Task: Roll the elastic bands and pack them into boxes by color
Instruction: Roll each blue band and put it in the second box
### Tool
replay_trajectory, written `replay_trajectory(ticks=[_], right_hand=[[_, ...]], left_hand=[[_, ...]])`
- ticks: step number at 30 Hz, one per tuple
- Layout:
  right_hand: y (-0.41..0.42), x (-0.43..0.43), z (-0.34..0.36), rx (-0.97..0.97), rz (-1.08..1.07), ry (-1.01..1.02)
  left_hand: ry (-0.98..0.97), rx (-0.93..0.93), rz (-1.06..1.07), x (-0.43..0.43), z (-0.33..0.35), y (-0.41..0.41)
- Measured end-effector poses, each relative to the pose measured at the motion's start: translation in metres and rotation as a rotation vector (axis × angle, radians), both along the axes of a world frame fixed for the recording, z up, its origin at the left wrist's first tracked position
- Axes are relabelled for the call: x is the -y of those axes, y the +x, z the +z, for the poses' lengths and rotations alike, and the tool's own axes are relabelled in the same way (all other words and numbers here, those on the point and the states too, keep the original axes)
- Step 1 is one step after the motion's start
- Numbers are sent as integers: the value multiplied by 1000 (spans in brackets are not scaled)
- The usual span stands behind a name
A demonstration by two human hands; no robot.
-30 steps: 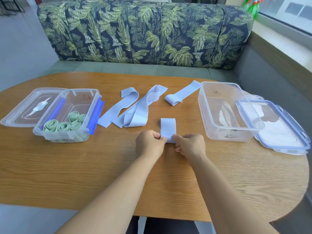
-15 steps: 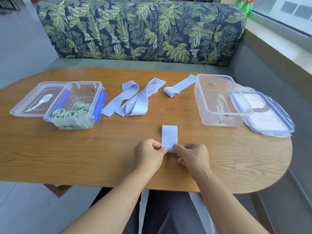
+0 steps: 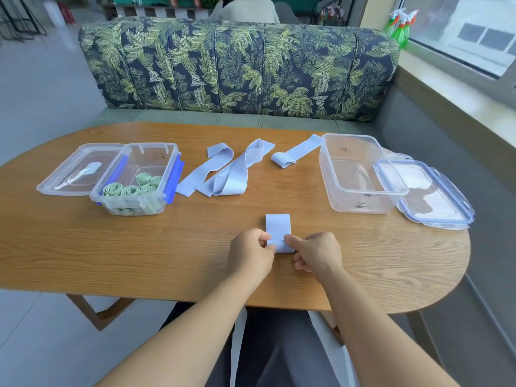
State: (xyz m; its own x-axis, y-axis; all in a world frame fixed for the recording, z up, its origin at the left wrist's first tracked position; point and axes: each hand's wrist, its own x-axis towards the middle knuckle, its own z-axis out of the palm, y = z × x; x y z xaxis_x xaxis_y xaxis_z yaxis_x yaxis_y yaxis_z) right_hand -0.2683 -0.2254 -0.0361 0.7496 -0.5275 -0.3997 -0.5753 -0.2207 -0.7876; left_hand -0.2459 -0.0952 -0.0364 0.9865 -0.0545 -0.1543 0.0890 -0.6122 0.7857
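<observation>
A pale blue elastic band [image 3: 277, 229] lies flat on the wooden table [image 3: 111, 247], partly rolled at its near end. My left hand [image 3: 250, 254] pinches its left edge and my right hand [image 3: 317, 254] pinches its right edge. Further back lie loose blue bands [image 3: 223, 174] and a half-rolled blue band [image 3: 293, 155]. The clear box on the left [image 3: 134, 208] holds several rolled green bands [image 3: 131, 187]. The clear box on the right [image 3: 360, 174] has no bands in it.
A clear lid [image 3: 75, 170] lies left of the green-band box and a blue-rimmed lid [image 3: 430, 196] leans against the right box. A leaf-patterned sofa [image 3: 237, 68] stands behind the table. The table's near edge is close below my hands.
The camera has tilted up and back, showing more of the sofa. My hands stay on the blue band's near end and have rolled it slightly; the flat part looks shorter.
</observation>
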Motion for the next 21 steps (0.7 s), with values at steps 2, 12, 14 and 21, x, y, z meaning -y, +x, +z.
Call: replay_trajectory(ticks=[2, 12, 14, 21], right_hand=[[1, 1, 1, -25, 4, -2], [-10, 6, -6, 92, -26, 189], [-6, 6, -9, 84, -25, 160], [3, 11, -1, 28, -31, 234]], left_hand=[[14, -14, 6, 0, 2, 3], [-28, -149, 28, 1, 12, 17], [-52, -164, 44, 1, 12, 18], [-238, -208, 139, 1, 3, 21]])
